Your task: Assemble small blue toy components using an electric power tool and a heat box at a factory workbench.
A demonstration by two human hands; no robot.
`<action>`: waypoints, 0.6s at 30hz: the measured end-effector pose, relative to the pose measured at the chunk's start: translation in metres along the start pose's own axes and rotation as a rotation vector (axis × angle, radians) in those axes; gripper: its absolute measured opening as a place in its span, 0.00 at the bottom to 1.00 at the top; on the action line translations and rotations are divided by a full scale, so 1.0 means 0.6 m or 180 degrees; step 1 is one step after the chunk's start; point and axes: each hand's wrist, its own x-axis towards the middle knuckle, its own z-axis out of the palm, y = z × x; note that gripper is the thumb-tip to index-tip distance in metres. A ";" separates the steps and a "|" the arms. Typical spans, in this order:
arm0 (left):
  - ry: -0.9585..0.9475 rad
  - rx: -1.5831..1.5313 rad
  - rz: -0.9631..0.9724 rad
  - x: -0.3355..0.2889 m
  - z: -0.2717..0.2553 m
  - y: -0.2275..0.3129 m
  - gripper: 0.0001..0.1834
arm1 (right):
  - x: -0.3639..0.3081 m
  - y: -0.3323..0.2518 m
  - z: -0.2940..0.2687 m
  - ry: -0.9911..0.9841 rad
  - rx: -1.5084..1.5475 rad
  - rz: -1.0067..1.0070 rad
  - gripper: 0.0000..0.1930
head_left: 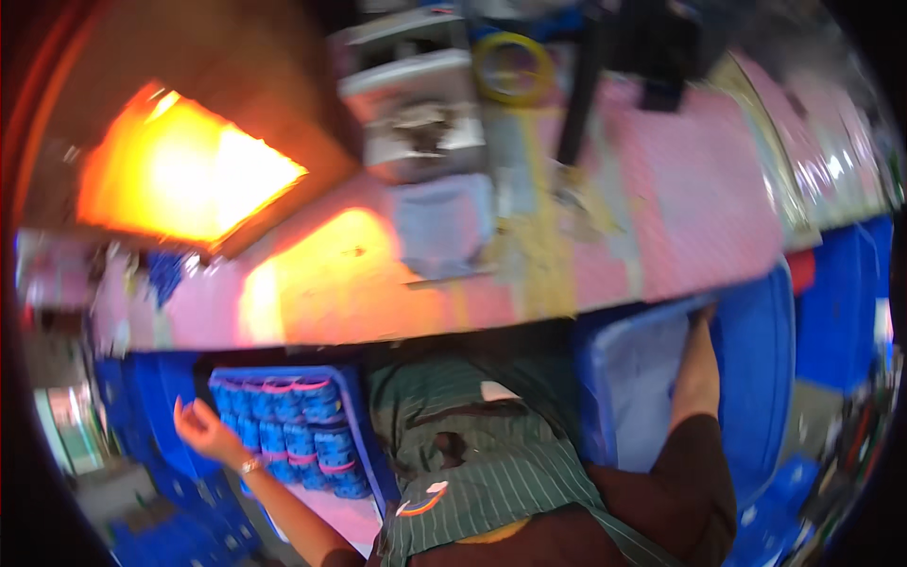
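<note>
My left hand [206, 433] hovers at the left edge of a blue crate [351, 392], its fingers loosely bent and apart, nothing seen in them. Rows of blue cup-shaped pieces [300, 439], some with pink rims, fill most of that crate; a pale pink sheet [321, 510] shows at its near end. On the other side, my right arm reaches down into a large blue bin [756, 378]. Only a dim part of my right hand [702, 317] shows near the bin's far side. Its fingers are hidden, so any grip there is unseen.
A pink-covered workbench [699, 189] spans the front. On it are a glowing orange-yellow opening [198, 175] at left, a grey-white boxy device [420, 123], a pale blue tray [442, 227], a yellow tape ring [513, 68] and a dark upright post [578, 94]. More blue crates [846, 312] stand at right.
</note>
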 end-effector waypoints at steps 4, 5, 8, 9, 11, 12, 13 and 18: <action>-0.0206 -0.0199 0.0520 0.025 -0.002 0.134 0.10 | 0.002 0.085 0.159 -0.0550 -0.0139 0.0627 0.24; -0.0354 -0.0212 0.0710 0.031 0.010 0.154 0.09 | -0.004 0.074 0.173 -0.0600 -0.0270 0.0678 0.25; -0.0631 -0.0316 0.0796 0.050 0.043 0.232 0.06 | -0.068 0.073 0.254 -0.0682 -0.0690 0.0807 0.26; -0.0725 -0.0426 0.0817 0.057 0.058 0.245 0.06 | -0.075 0.053 0.284 -0.0684 -0.0848 0.0801 0.27; -0.0690 -0.0762 0.1240 0.080 0.099 0.277 0.07 | -0.094 0.028 0.306 -0.0615 -0.1145 0.0789 0.28; -0.0746 -0.0941 0.1262 0.092 0.116 0.289 0.07 | -0.111 0.020 0.267 -0.0574 -0.1296 0.0781 0.28; -0.0836 -0.1160 0.1305 0.102 0.144 0.305 0.08 | -0.110 0.007 0.248 -0.0474 -0.1442 0.0765 0.29; -0.1413 -0.1247 0.0961 0.177 0.275 0.337 0.07 | -0.136 -0.037 0.250 0.0124 -0.2171 0.0740 0.32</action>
